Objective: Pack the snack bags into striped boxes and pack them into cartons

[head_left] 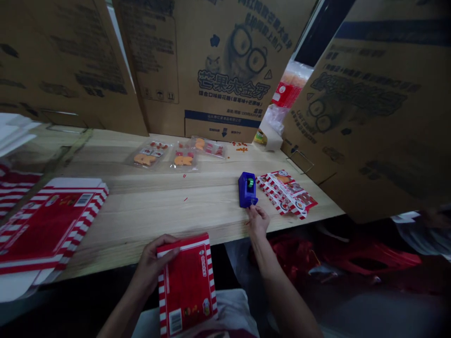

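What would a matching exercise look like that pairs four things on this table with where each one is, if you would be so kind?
Things:
1. red-and-white striped box
2. blue tape dispenser
3. clear packets of orange sweets
4. fanned striped cartons

Places:
A. right of the dispenser on the wooden table
B. far side of the table, before the upright cardboard boxes
C. held in the left hand
D. just beyond the right hand

Pairs: 1-C, 2-D, 3-B, 4-A

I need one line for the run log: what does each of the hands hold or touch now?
left hand: holds red-striped carton | right hand: at blue tape dispenser | nearby: red-striped flattened cartons
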The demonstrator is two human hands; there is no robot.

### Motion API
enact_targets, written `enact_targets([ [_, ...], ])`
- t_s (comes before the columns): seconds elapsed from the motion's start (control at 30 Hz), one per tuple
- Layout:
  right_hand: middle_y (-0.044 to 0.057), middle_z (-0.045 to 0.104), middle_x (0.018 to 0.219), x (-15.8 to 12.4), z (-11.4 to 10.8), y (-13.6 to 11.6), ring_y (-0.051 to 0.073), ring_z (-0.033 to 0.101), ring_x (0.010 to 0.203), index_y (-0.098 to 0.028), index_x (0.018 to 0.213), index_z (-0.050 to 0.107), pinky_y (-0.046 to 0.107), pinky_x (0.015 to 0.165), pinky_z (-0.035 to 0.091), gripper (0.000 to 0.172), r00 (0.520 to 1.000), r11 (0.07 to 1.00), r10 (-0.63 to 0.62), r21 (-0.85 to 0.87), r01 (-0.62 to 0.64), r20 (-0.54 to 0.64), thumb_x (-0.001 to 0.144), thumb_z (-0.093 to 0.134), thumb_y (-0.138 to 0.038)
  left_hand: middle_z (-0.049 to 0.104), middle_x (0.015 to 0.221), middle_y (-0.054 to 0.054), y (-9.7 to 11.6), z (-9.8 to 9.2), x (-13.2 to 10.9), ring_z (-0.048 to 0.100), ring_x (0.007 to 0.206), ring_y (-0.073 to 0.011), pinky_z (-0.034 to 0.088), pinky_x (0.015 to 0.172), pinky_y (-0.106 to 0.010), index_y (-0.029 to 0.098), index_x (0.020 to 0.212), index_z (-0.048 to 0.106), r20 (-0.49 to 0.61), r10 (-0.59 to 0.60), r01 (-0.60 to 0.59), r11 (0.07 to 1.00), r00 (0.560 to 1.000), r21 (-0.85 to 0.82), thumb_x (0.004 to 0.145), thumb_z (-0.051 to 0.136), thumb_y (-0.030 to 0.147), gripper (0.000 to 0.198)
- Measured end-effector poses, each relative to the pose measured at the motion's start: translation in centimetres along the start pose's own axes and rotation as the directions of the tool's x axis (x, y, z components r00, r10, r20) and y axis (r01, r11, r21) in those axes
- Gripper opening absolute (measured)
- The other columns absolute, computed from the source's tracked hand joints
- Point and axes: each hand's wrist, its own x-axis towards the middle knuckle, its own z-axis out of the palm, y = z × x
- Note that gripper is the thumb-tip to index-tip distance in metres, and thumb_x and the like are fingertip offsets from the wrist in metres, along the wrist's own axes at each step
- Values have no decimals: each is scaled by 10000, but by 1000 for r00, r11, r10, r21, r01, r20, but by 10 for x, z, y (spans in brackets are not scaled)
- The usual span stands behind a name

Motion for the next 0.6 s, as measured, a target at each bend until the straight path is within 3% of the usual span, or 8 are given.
enact_targets([
  [0.2, -57, 485, 544, -11, -1, -14, 116, 504, 528, -206, 565, 506, 346, 638, 543, 353, 992, 992, 121, 37, -122, 19, 544, 781, -426, 646, 772, 3, 2, 8, -4, 600, 649, -132, 475, 592, -221, 173, 748, 642, 24, 18, -16, 997, 1000, -78, 622, 823, 292, 251],
  [0.27, -35, 534, 586, -20, 7, -34, 125, 532, 556, -191, 588, 574, 351, 652, 546, 313, 972, 985, 172, 9, -175, 159, 564, 800, -406, 639, 743, 7, 2, 10, -4, 589, 626, -126, 461, 582, -218, 170, 748, 639, 33, 10, -7, 996, 999, -90, 621, 822, 290, 252],
  [0.33, -3, 590, 675, -27, 26, -62, 136, 563, 627, -177, 626, 643, 327, 673, 527, 263, 863, 982, 191, -90, -168, 467, 617, 800, -387, 637, 732, 9, 1, 12, -2, 584, 616, -126, 454, 580, -221, 171, 767, 638, 58, 8, -2, 995, 998, -104, 633, 811, 299, 253],
  [0.37, 8, 606, 719, -30, 40, -77, 137, 568, 663, -174, 625, 656, 301, 673, 504, 250, 725, 982, 182, -154, -105, 665, 655, 788, -384, 637, 739, 8, 1, 13, -1, 586, 623, -128, 455, 586, -223, 171, 780, 638, 74, 16, -8, 994, 997, -107, 641, 804, 303, 253],
  [0.43, 6, 598, 727, -34, 72, -104, 129, 549, 676, -170, 601, 651, 266, 657, 454, 276, 292, 974, 176, -209, 86, 940, 720, 748, -399, 637, 762, 5, 1, 16, 0, 586, 641, -127, 454, 600, -222, 166, 790, 640, 106, 39, -28, 995, 994, -97, 654, 795, 307, 249],
  [0.47, 0, 587, 707, -35, 89, -114, 126, 539, 668, -167, 595, 646, 261, 655, 439, 302, 66, 964, 186, -195, 179, 980, 733, 734, -421, 637, 772, 5, 1, 17, 1, 585, 648, -124, 452, 608, -219, 164, 790, 640, 119, 49, -38, 995, 992, -92, 657, 794, 304, 247],
  [0.53, -12, 559, 682, -39, 120, -124, 120, 516, 649, -157, 606, 638, 249, 639, 413, 347, -284, 939, 231, -137, 316, 931, 743, 714, -467, 642, 791, 6, 1, 19, 1, 588, 671, -122, 450, 630, -214, 159, 797, 641, 140, 61, -49, 995, 988, -87, 661, 793, 294, 244],
  [0.6, -17, 546, 672, -45, 141, -125, 113, 500, 636, -142, 632, 636, 232, 615, 383, 369, -497, 902, 301, -74, 425, 814, 751, 703, -485, 653, 802, 2, 2, 21, 1, 598, 699, -127, 451, 660, -217, 153, 795, 641, 151, 69, -56, 994, 986, -88, 659, 794, 280, 240],
])
